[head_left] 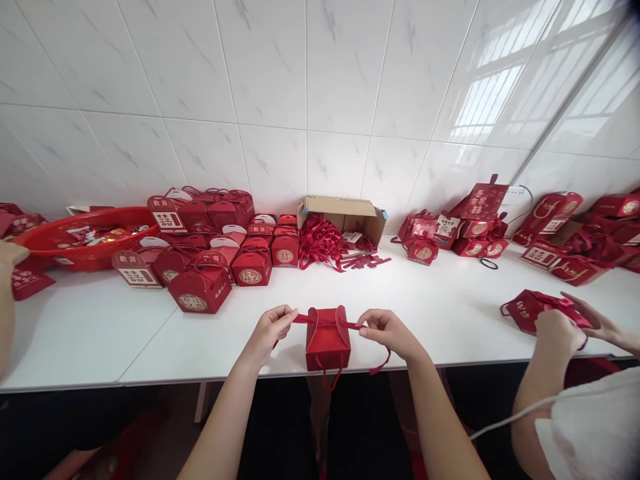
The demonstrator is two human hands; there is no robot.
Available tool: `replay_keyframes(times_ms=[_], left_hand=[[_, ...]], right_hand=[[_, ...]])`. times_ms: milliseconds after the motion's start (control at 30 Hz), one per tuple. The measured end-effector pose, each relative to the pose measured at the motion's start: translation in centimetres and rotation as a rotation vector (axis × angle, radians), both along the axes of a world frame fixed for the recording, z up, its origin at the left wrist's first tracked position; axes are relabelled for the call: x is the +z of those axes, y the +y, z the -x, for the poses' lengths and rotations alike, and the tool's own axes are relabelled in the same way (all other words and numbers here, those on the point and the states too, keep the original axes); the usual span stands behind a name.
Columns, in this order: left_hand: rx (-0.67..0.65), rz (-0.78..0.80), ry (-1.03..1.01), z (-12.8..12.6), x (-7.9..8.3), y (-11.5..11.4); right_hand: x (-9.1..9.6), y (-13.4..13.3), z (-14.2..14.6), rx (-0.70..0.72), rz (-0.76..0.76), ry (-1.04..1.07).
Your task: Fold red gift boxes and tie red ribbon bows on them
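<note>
A small red gift box [327,340] stands near the front edge of the white table [150,333]. A red ribbon [325,322] runs across its top, with loose ends hanging over the table's edge. My left hand [273,330] pinches the ribbon left of the box. My right hand [385,330] pinches it on the right. Both hands pull the ribbon taut, away from the box.
Several finished red boxes [210,260] are grouped at the back left beside a red basin [83,237]. A cardboard box [345,217] spills red ribbons. More red boxes [550,233] lie at the right. Another person's hands [565,327] hold a red box at the right; an arm [7,293] shows at the left edge.
</note>
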State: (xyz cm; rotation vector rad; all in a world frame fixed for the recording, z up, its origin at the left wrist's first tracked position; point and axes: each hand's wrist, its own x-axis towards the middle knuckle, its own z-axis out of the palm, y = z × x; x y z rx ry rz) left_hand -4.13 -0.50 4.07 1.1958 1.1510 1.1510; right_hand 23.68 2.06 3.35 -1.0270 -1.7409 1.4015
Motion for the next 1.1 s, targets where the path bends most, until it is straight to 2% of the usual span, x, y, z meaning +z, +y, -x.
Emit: replay_keyframes(times_ms=[100, 200, 367, 433, 567, 667, 767, 933, 1100], left_hand=[[0.0, -0.001, 0.011, -0.1, 0.5, 0.0], [-0.013, -0.001, 0.034, -0.1, 0.6, 0.0], [-0.019, -0.013, 0.061, -0.1, 0.7, -0.1], [-0.021, -0.016, 0.072, -0.2, 0.8, -0.1], [0.031, 0.007, 0.095, -0.5, 0.5, -0.1], [0.061, 0.03, 0.132, -0.6, -0.2, -0.1], [0.052, 0.032, 0.167, -0.6, -1.1, -0.2], [0.023, 0.037, 0.197, -0.7, -2.6, -0.3], [0.014, -0.011, 0.229, -1.0, -3.5, -0.1]], right_hand=[[0.6, -0.1, -0.3, 0.035, -0.081, -0.131], [0.9, -0.1, -0.3, 0.002, -0.16, -0.219], [1.1, 0.1, 0.2, -0.113, -0.318, -0.131], [0.8, 0.3, 0.6, -0.146, -0.259, -0.095], [-0.3, 0.9, 1.4, -0.207, -0.047, 0.003], [-1.5, 1.4, 1.5, -0.265, 0.025, 0.078], [-2.9, 1.7, 1.3, -0.266, 0.072, 0.082], [-4.9, 1.5, 0.8, -0.273, 0.039, -0.013], [-5.6, 1.3, 0.7, -0.296, -0.041, -0.07]])
